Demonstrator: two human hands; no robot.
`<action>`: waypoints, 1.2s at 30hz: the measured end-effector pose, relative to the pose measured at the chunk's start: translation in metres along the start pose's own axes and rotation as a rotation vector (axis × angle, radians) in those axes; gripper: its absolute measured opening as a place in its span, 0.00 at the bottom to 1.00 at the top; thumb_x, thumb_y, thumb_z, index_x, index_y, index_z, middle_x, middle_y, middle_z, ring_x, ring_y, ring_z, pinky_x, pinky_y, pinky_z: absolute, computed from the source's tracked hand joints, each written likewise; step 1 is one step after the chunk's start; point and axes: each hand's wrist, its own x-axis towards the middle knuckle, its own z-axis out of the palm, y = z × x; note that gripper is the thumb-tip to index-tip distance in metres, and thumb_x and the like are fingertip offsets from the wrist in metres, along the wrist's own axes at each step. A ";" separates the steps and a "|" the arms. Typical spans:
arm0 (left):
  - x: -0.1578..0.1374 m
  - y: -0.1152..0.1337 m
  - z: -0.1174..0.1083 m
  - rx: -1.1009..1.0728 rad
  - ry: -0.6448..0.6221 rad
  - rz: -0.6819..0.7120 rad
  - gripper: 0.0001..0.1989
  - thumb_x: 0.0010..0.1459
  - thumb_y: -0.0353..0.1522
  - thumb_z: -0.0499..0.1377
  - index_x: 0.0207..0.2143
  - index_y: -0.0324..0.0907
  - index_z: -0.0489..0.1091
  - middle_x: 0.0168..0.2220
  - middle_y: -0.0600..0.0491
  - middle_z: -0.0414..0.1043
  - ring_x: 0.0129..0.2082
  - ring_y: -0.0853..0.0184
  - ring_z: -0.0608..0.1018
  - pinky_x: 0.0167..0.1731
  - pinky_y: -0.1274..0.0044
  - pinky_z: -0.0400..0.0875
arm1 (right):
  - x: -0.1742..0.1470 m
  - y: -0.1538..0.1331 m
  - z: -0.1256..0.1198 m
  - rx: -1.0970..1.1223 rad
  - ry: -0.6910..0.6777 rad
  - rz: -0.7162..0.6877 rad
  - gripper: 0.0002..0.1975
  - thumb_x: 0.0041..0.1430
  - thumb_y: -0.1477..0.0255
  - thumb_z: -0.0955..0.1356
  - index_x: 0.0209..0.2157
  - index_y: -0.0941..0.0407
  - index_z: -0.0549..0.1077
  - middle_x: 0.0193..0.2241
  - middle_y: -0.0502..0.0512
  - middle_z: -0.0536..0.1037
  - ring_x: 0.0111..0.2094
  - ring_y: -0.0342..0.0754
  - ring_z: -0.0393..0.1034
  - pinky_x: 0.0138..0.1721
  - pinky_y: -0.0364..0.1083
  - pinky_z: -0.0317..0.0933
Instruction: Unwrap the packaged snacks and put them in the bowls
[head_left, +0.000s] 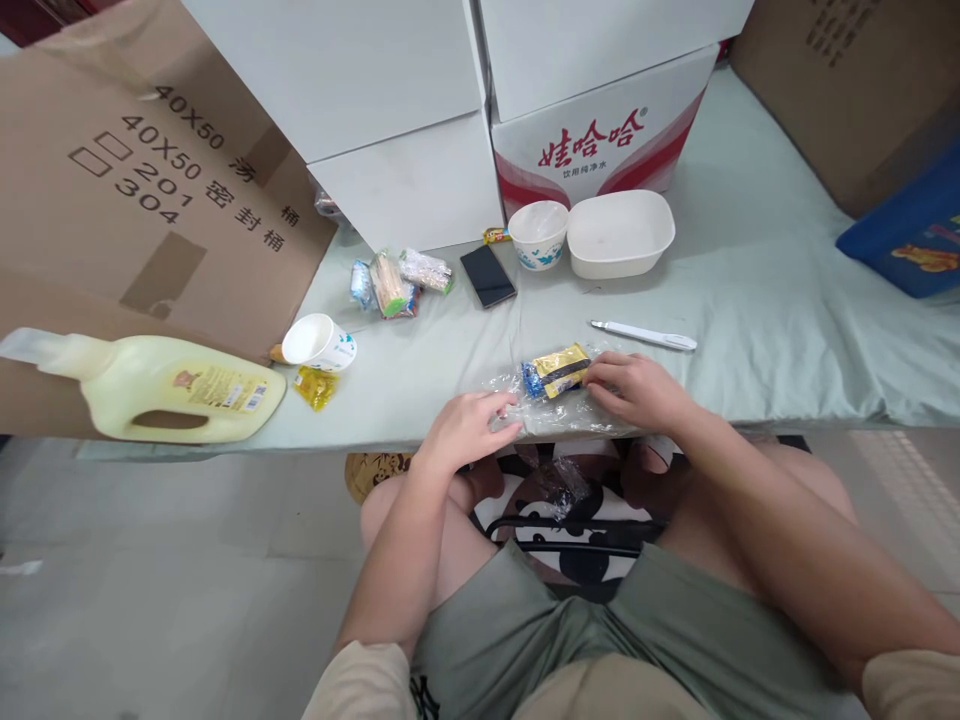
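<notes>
A clear plastic bag (pixel 559 410) lies at the near edge of the pale green table (pixel 750 300), with a blue and gold sachet (pixel 556 372) inside or on it. My left hand (pixel 465 428) pinches the bag's left end. The fingers of my right hand (pixel 637 388) press on the sachet's right end and the bag. A white pen-like tool (pixel 643 335) lies just beyond my right hand.
A tipped paper cup (pixel 319 342), a yellow sachet (pixel 315 387) and a cream jug (pixel 150 388) lie at left. Snack packets (pixel 397 282), a phone (pixel 487 276), a paper bowl (pixel 538 234) and white tub (pixel 620 232) sit before cartons (pixel 600 140). A blue box (pixel 911 235) is at right.
</notes>
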 end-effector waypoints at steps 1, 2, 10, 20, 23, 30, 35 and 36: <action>0.000 -0.001 0.000 -0.031 -0.033 -0.009 0.09 0.62 0.37 0.59 0.40 0.45 0.77 0.34 0.55 0.79 0.28 0.68 0.76 0.33 0.76 0.70 | 0.000 0.000 0.001 -0.014 0.018 0.020 0.15 0.66 0.68 0.61 0.40 0.54 0.79 0.44 0.59 0.80 0.40 0.53 0.76 0.42 0.52 0.66; 0.000 -0.003 -0.001 -0.057 -0.043 -0.020 0.11 0.64 0.38 0.56 0.39 0.45 0.77 0.34 0.54 0.80 0.29 0.67 0.77 0.34 0.75 0.71 | 0.000 0.000 0.002 -0.026 0.037 0.036 0.14 0.66 0.68 0.62 0.41 0.54 0.79 0.45 0.59 0.80 0.39 0.53 0.76 0.41 0.52 0.66; 0.002 -0.020 0.001 -0.107 0.187 -0.195 0.25 0.60 0.33 0.59 0.60 0.50 0.69 0.59 0.51 0.72 0.28 0.71 0.77 0.44 0.73 0.76 | -0.001 -0.001 0.007 -0.120 0.098 0.081 0.20 0.63 0.69 0.64 0.55 0.50 0.76 0.56 0.56 0.76 0.37 0.51 0.76 0.35 0.50 0.68; 0.011 -0.038 0.021 0.048 0.165 -0.161 0.32 0.53 0.34 0.69 0.60 0.50 0.69 0.68 0.44 0.50 0.55 0.55 0.74 0.55 0.62 0.73 | 0.000 0.015 0.006 -0.201 0.155 0.112 0.20 0.58 0.73 0.66 0.52 0.54 0.77 0.52 0.63 0.76 0.47 0.61 0.72 0.44 0.58 0.68; 0.023 -0.040 0.027 0.028 0.253 -0.052 0.26 0.57 0.33 0.66 0.58 0.48 0.71 0.68 0.43 0.51 0.64 0.51 0.66 0.61 0.57 0.67 | 0.001 0.018 0.008 -0.194 0.269 0.138 0.12 0.63 0.70 0.65 0.41 0.54 0.81 0.47 0.63 0.78 0.41 0.59 0.72 0.45 0.60 0.67; 0.042 -0.031 0.022 -0.163 0.388 0.025 0.09 0.62 0.31 0.57 0.33 0.43 0.77 0.50 0.47 0.74 0.52 0.61 0.76 0.56 0.66 0.71 | 0.005 0.011 0.002 -0.121 0.470 0.243 0.13 0.65 0.70 0.62 0.38 0.53 0.78 0.43 0.59 0.82 0.45 0.58 0.74 0.45 0.56 0.65; 0.047 -0.029 0.020 -0.400 0.354 -0.166 0.06 0.55 0.30 0.56 0.26 0.42 0.71 0.36 0.51 0.76 0.36 0.67 0.77 0.35 0.76 0.73 | 0.008 0.014 -0.002 -0.141 0.473 0.414 0.15 0.67 0.65 0.61 0.43 0.53 0.77 0.37 0.59 0.83 0.39 0.57 0.75 0.40 0.52 0.62; 0.047 -0.029 0.019 -0.438 0.351 -0.218 0.07 0.55 0.31 0.55 0.26 0.42 0.70 0.33 0.51 0.75 0.34 0.67 0.76 0.32 0.77 0.71 | 0.009 0.016 -0.003 -0.147 0.479 0.458 0.15 0.67 0.64 0.61 0.43 0.53 0.77 0.35 0.59 0.82 0.37 0.56 0.75 0.38 0.51 0.61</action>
